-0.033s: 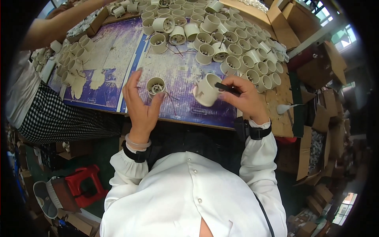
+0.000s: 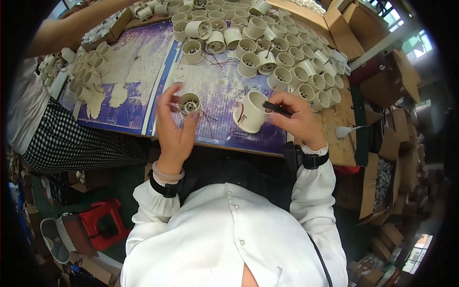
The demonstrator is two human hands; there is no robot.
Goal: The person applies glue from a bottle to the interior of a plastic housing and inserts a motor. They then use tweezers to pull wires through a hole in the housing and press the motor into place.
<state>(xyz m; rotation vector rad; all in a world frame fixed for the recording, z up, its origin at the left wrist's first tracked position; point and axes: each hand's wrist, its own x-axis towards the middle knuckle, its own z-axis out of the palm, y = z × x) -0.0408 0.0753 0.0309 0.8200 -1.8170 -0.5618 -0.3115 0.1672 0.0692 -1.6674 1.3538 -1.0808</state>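
Observation:
My left hand curves round a small cream plastic cup with metal parts inside and thin dark wires trailing to its right. Its fingers and thumb are apart at the cup's sides; whether they touch it is hard to tell. My right hand pinches a slim black tool, its kind unclear. That tool's end lies at the rim of a second cream cup, which leans on the table with a reddish wire at its left side. Right fingertips are beside this cup's wall.
Many similar cups crowd the back and right of the worn purple table board. A white nozzle-tipped bottle lies at the right. Another person's arm reaches in at the upper left. A red stool stands below left.
My left fingers have drawn in closer round the left cup. The right cup has turned and tipped slightly, showing more of its wired side. My right hand has barely moved.

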